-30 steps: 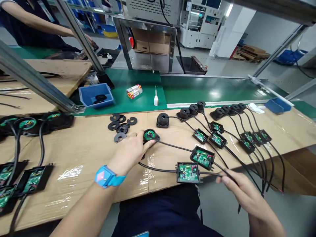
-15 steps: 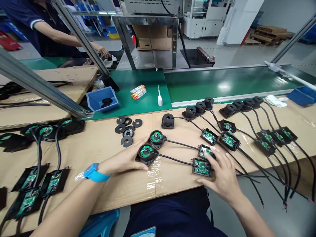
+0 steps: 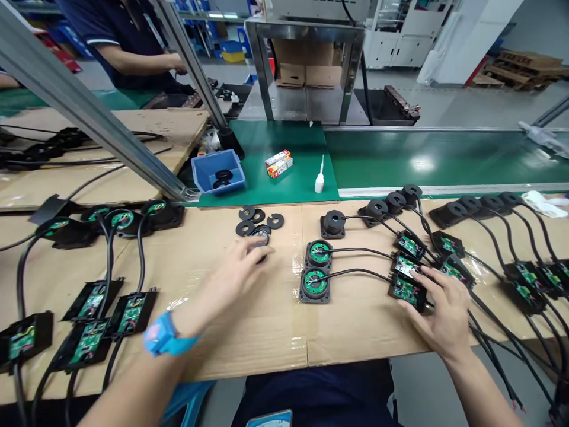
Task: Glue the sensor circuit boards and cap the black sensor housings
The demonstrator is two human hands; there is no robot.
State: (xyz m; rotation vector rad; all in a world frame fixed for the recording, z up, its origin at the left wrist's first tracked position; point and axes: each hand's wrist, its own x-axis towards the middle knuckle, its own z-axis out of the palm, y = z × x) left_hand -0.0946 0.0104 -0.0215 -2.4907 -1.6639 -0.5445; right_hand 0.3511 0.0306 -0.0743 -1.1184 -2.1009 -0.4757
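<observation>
My left hand (image 3: 240, 264), blurred by motion, reaches over the cardboard bench top to a small pile of black ring-shaped covers (image 3: 260, 220); its fingertips touch the nearest one. My right hand (image 3: 444, 308) lies with spread fingers on a small black box with a green circuit board (image 3: 403, 288). A black cable joins that box to one of two round black housings with green boards (image 3: 315, 270), which lie side by side between my hands.
Several more wired assemblies lie at the right (image 3: 489, 237) and left (image 3: 98, 296). A blue bin (image 3: 217, 172), a small carton (image 3: 279, 163) and a glue bottle (image 3: 319, 178) stand on the green mat. Another person (image 3: 133, 41) works at back left, beyond a slanted metal frame (image 3: 98, 124).
My left hand let go of the round housing and moved up to the pile of rings. The right hand stays on the circuit box. The view has shifted left.
</observation>
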